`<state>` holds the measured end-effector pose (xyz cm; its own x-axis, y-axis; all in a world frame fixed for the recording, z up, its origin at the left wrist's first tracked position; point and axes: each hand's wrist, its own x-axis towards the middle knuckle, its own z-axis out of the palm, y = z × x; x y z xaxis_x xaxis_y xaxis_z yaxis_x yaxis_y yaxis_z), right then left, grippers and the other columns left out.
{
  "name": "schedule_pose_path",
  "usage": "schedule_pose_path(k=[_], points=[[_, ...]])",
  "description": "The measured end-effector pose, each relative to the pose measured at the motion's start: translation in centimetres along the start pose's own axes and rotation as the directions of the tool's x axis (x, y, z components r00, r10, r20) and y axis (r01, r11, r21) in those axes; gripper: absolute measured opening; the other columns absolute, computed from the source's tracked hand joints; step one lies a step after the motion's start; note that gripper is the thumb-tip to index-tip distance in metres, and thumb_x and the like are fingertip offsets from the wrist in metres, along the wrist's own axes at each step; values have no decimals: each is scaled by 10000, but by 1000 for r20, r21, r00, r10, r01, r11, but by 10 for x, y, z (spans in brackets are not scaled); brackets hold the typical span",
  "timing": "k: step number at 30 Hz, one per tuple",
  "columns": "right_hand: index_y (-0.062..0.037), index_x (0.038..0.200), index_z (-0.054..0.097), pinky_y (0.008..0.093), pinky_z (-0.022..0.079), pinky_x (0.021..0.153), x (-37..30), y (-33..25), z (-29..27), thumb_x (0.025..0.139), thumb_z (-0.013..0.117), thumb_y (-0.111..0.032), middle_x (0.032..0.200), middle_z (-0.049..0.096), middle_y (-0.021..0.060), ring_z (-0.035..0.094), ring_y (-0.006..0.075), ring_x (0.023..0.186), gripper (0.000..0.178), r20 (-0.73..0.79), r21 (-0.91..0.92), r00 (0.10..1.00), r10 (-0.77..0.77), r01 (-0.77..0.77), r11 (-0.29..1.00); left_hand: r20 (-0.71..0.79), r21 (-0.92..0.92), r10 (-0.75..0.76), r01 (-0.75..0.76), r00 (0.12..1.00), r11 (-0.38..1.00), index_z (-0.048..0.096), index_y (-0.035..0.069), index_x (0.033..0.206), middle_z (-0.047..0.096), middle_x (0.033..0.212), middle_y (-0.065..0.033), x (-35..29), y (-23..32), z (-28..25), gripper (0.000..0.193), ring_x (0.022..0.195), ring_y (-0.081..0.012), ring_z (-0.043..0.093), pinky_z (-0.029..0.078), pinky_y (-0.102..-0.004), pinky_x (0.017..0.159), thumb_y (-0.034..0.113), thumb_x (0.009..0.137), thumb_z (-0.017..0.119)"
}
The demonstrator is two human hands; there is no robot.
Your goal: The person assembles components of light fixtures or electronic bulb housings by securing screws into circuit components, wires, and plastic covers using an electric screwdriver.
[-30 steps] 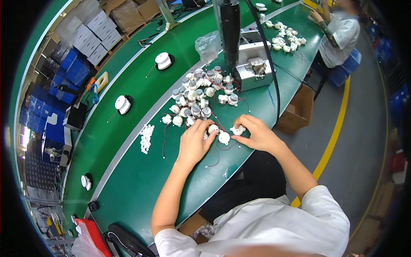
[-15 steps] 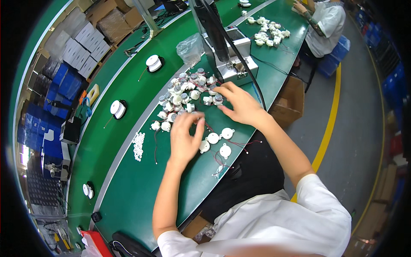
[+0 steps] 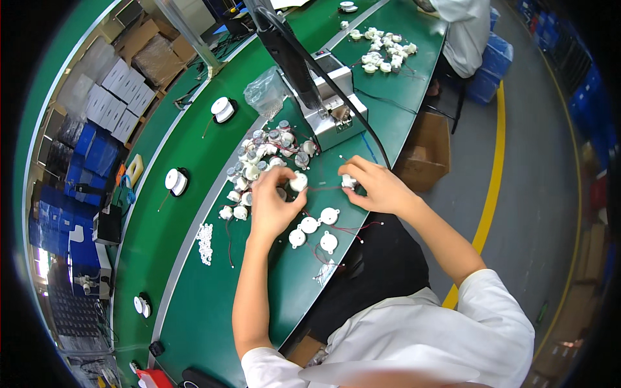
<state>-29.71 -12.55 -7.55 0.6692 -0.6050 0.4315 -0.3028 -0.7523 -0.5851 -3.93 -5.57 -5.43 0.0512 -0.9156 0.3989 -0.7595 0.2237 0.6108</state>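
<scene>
My left hand [image 3: 275, 197] pinches a white round buzzer [image 3: 298, 182] at the near edge of a pile of white and grey buzzers [image 3: 268, 150] with red and black wires. To its right, my right hand [image 3: 375, 185] has thumb and fingers closed on another white buzzer [image 3: 349, 182]. A thin reddish wire runs between the two hands. Nearer to me, several eared white buzzers [image 3: 309, 225] lie flat on the green bench [image 3: 207, 310], their wires trailing toward its edge. Left of the pile, a cluster of small white rings [image 3: 205, 244] lies on the bench.
A metal bench machine [image 3: 333, 110] with a black cable stands behind my hands, beside a clear plastic bag [image 3: 265, 92]. White discs on black bases [image 3: 176, 182] sit along the green belt at left. A cardboard box [image 3: 424, 155] and a seated co-worker [image 3: 462, 35] are right.
My right hand has drawn back from the pile with a buzzer in its fingers. The left hand now has a buzzer too. The whole view has shifted slightly.
</scene>
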Motion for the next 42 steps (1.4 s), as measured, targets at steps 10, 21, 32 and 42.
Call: schedule_pose_path(k=[10,21,32,42], points=[[-29,942,657,352,569,813,-56,-12,15,817,871,-103,1055,615,100,705,251,938,258,-142,279,985,94,-51,959,58,47,-117,114,991,992,680,40,1288,712,1093,-143,-104,-4,-40,484,948,-287,694,542,-368,874,-13,809,727],[-113,901,716,372,442,832,-37,-36,45,699,926,-302,1028,720,28,670,217,968,347,-93,63,988,-123,129,990,202,133,-2,-26,979,991,274,-52,1589,440,1456,-266,-112,33,3,1138,1294,-429,452,368,-524,1102,416,725,848],[-74,1356,599,505,587,807,89,-3,62,872,765,-111,1107,637,174,704,414,958,513,83,-246,993,82,-60,967,163,65,-20,9,986,998,301,-2,1585,462,1440,-242,-98,36,13,1354,1332,-415,443,347,-522,1140,507,535,987],[-52,1191,542,501,554,733,60,-3,37,857,695,-113,996,667,189,700,384,833,373,105,-172,993,47,-28,985,204,-32,73,-68,976,997,447,60,1546,488,1502,-177,-79,15,-61,1020,1407,-378,424,293,-505,1179,426,699,883]])
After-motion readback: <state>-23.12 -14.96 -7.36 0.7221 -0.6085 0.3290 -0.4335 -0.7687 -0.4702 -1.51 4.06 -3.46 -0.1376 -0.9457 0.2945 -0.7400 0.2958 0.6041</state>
